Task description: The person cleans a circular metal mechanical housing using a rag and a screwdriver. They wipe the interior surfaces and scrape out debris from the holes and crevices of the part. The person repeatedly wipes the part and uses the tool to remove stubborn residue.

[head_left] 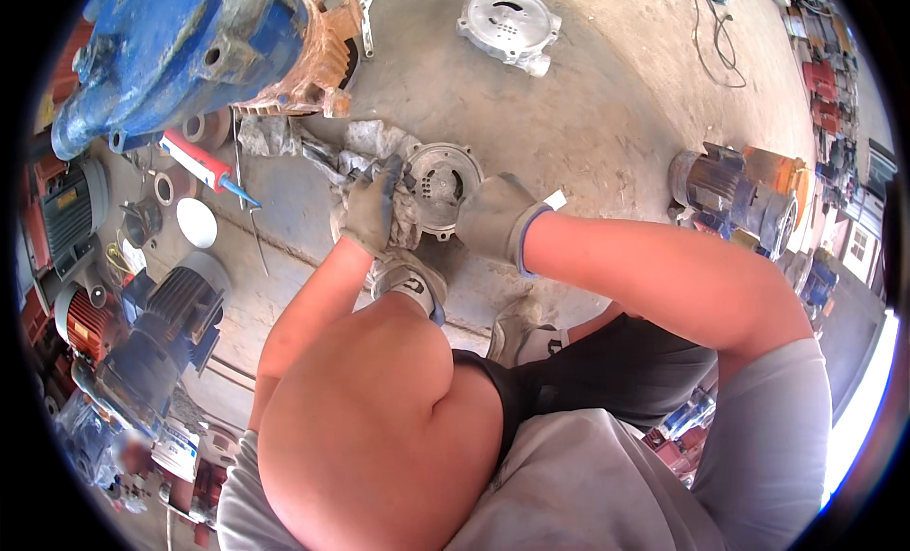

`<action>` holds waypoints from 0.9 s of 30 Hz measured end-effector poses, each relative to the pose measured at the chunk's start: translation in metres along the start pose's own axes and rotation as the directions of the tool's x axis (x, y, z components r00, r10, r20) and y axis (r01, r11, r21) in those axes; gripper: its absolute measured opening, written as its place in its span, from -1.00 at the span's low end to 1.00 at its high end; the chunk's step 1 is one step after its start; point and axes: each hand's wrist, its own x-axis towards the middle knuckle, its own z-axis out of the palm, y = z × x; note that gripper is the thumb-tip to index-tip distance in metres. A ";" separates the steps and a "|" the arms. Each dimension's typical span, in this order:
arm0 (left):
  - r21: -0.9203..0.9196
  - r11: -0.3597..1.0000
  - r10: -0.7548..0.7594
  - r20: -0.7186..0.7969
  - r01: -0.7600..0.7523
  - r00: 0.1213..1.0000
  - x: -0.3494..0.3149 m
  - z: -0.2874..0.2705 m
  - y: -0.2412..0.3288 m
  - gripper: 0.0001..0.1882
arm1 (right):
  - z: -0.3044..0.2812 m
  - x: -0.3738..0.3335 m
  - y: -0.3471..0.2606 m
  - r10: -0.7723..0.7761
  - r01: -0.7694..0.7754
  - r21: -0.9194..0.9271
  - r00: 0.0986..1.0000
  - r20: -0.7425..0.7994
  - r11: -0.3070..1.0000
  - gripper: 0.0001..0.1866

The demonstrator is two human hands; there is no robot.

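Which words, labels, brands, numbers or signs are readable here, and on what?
No wording is clear enough to quote.
Red-and-white tube: any print is too small to read.
Dark motor, far left: plate too small.
Left sock: dark mark, no clear word.

left glove [372, 208]: grey-beige | right glove [495, 221]: grey-beige, blue-edged | round metal part [440, 180]: dull grey | rag [377, 138]: mottled grey-white | large casing [171, 63]: worn blue | tube [196, 160]: red-and-white, blue nozzle [237, 192]

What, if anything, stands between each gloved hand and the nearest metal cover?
A bunched rag lies between the left hand and the metal cover. Nothing visible blocks the right hand, which is at the cover's right rim.
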 end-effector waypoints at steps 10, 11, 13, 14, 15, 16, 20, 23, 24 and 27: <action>0.210 0.971 0.140 -0.108 -0.115 0.984 -0.007 0.008 -0.026 -0.53 | -0.106 -0.075 0.011 0.230 -0.289 0.285 0.947 0.222 0.914 -0.55; 0.139 0.990 0.010 -0.094 0.004 0.996 -0.005 0.000 -0.012 -0.51 | -0.106 -0.084 0.014 0.227 -0.268 0.370 0.962 0.152 0.890 -0.54; 0.012 0.984 -0.175 -0.098 0.177 0.980 0.001 -0.009 0.005 -0.50 | -0.099 -0.105 0.014 0.253 -0.242 0.545 0.966 0.056 0.802 -0.52; -0.077 0.973 -0.225 -0.114 0.217 0.968 0.001 -0.014 0.011 -0.52 | -0.095 -0.115 0.012 0.267 -0.225 0.635 0.963 0.031 0.739 -0.51; -0.241 0.944 -0.257 -0.119 0.224 0.959 0.002 -0.017 0.018 -0.54 | -0.085 -0.119 0.012 0.288 -0.234 0.734 0.956 0.055 0.638 -0.50; -0.434 0.871 -0.300 -0.096 0.231 0.949 0.001 -0.020 0.026 -0.56 | -0.073 -0.120 0.011 0.293 -0.237 0.821 0.952 0.089 0.519 -0.49; -0.942 0.109 -0.422 0.245 0.318 0.873 -0.014 -0.040 0.097 -0.61 | -0.037 -0.102 -0.007 0.218 -0.138 0.927 0.974 0.063 0.349 -0.48; -0.939 -0.161 -0.334 0.341 0.303 0.879 -0.021 -0.040 0.118 -0.63 | -0.005 -0.070 -0.029 0.157 -0.059 0.962 0.987 0.017 0.265 -0.46; -0.916 -0.234 -0.198 0.373 0.326 0.907 -0.017 -0.039 0.097 -0.63 | 0.000 -0.062 -0.041 0.154 -0.069 0.966 0.988 0.030 0.251 -0.46; -0.804 -0.405 0.219 0.377 0.436 0.900 -0.004 -0.043 0.038 -0.60 | -0.002 -0.049 -0.069 0.173 -0.071 0.916 0.985 0.002 0.395 -0.45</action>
